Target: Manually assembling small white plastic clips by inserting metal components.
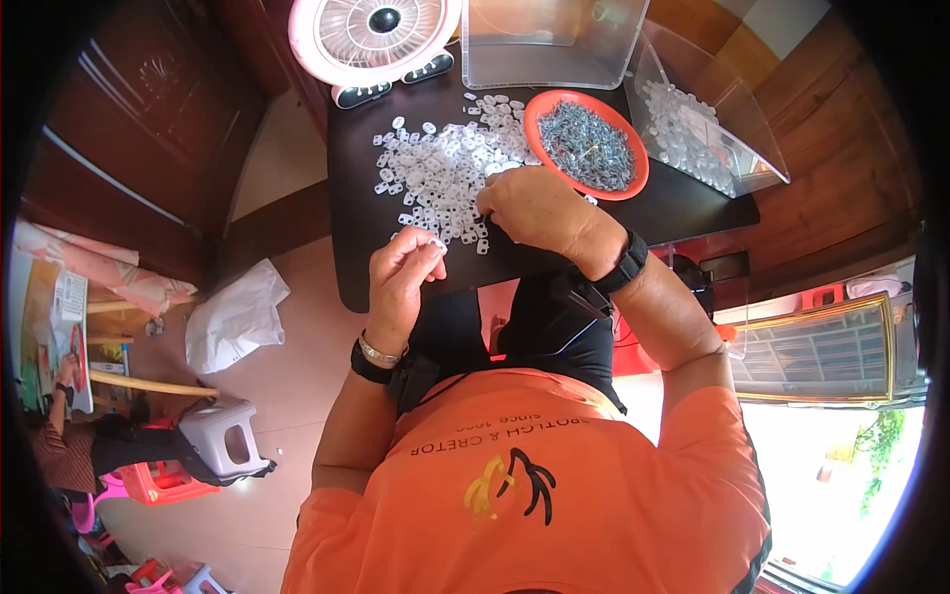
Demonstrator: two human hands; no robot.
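My left hand (pixel 398 277) is raised at the front edge of the dark table, thumb and forefinger pinching a small white plastic piece (pixel 437 245). At the right side of the pile of small white plastic pieces (pixel 435 173), my right hand (pixel 539 210) is bent down with its fingers curled together. Its fingertips are mostly hidden, so what they hold does not show. Each loose piece looks oval with small dark holes. Just beyond my right hand, an orange-red plate (pixel 641 163) holds a heap of small silvery metal parts (pixel 586 147).
Behind the pile are a pink-and-white fan (pixel 376 40) and a clear plastic bin (pixel 539 69). A second clear bin (pixel 757 158) with whitish pieces stands at the right. A white bag (pixel 237 317) lies on the floor at left, near a seated person (pixel 64 436) and a grey stool (pixel 223 441).
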